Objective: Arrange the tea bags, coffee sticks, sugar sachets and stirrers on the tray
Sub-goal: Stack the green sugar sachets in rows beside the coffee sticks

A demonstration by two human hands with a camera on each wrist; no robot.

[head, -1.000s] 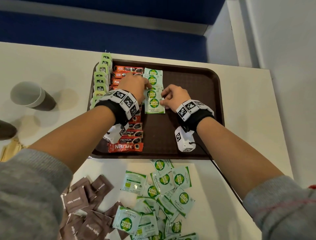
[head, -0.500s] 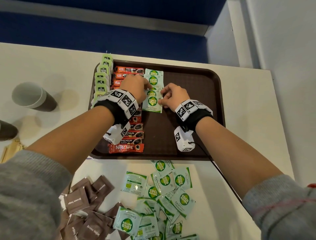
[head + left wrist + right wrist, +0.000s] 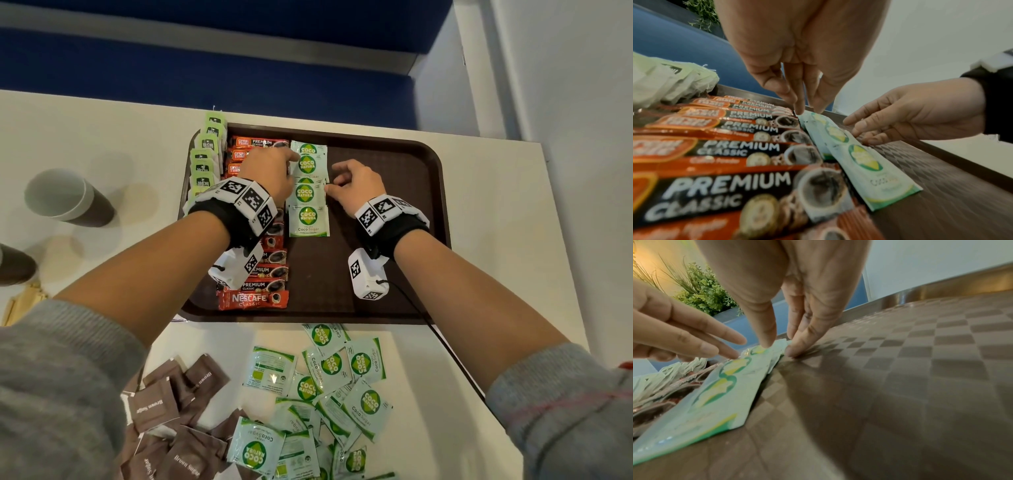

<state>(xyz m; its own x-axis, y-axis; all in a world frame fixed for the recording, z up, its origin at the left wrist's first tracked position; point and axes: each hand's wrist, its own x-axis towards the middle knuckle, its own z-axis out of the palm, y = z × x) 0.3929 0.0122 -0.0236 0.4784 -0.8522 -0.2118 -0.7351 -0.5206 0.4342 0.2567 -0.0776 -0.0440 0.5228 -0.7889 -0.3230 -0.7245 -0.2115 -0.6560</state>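
While the column of coco sugar sachets (image 3: 308,192) runs lengthwise up the tray (image 3: 394,222), it lies between both hands: left hand (image 3: 270,174) and right hand (image 3: 356,186) touch its edges with relaxed fingertips, gripping nothing

Tray (image 3: 394,178) part-filled; loose sachets on counter.
Dark brown tray holds three columns: pale green tea bags (image 3: 205,161) overlapping along the left rim, red coffee sticks (image 3: 255,298) lying flat crosswise beside them, then white-and-green Coco Natura sugar sachets (image 3: 309,219) overlapping in a straight file. More Coco sachets (image 3: 329,387) and brown sugar sachets (image 3: 164,407) lie jumbled on the counter near the tray's near edge.
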